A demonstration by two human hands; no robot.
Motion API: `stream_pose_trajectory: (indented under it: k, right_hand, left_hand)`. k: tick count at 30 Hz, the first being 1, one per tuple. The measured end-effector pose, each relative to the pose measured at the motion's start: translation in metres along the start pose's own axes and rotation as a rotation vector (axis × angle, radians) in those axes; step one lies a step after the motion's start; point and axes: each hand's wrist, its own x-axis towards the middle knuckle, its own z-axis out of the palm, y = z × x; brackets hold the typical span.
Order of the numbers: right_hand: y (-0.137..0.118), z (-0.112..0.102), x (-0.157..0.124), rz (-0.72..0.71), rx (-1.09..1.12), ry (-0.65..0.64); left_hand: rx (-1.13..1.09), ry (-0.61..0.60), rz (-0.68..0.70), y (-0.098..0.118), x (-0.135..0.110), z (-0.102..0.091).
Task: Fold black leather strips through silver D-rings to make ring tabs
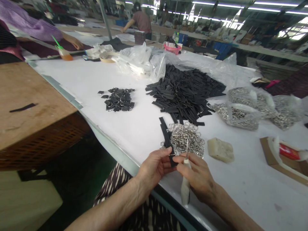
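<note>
My left hand (154, 165) is closed on a black strip (172, 160), pinched between thumb and fingers near the table's front edge. A metal ring seems to sit on that strip. My right hand (198, 175) grips an awl (185, 191) with a whitish handle, its thin metal shaft pointing away from me. Its fingertips also touch the strip's right side. Just beyond both hands lies a heap of silver metal rings (187, 138), with a few black strips (164, 130) along its left edge. Behind it spreads a large pile of black strips (185, 89).
Folded black pieces with rings (119, 100) lie at left. On the right are a yellowish block (220, 150), a cardboard box (268, 155) and plastic bags of rings (238, 112). Clear plastic (141, 59) and a drink cup (64, 54) stand farther back. Another person's hand (74, 42) rests at upper left.
</note>
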Motion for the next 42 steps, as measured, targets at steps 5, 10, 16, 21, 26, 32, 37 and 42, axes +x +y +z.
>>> stream_pose_trajectory:
  k: [5,10,16,21,26,32,37,42]
  right_hand:
    - [-0.003,0.003,-0.006,0.162,0.149,0.017]
    - [-0.008,0.005,-0.008,0.421,0.196,0.029]
    - [-0.011,0.002,-0.003,0.733,0.231,0.034]
    - [-0.014,-0.003,0.001,0.963,0.356,0.000]
    - [-0.013,-0.005,0.007,1.083,0.510,0.000]
    - [-0.011,-0.007,0.013,1.131,0.620,-0.006]
    - [-0.009,-0.008,0.014,1.140,0.674,0.006]
    - [-0.009,-0.007,0.013,1.105,0.692,0.053]
  left_hand:
    - [0.054,0.017,0.169,-0.005,0.000,0.002]
    - [0.033,0.056,0.255,-0.010,-0.002,0.006]
    - [0.126,-0.022,0.297,-0.019,-0.002,0.005]
    - [0.226,-0.129,0.376,-0.024,-0.004,0.003]
    - [0.321,-0.156,0.414,-0.022,-0.007,0.002]
    - [0.362,-0.093,0.400,-0.022,-0.007,0.001]
    - [0.381,-0.039,0.399,-0.020,-0.006,0.002]
    - [0.386,-0.047,0.404,-0.021,-0.007,0.002]
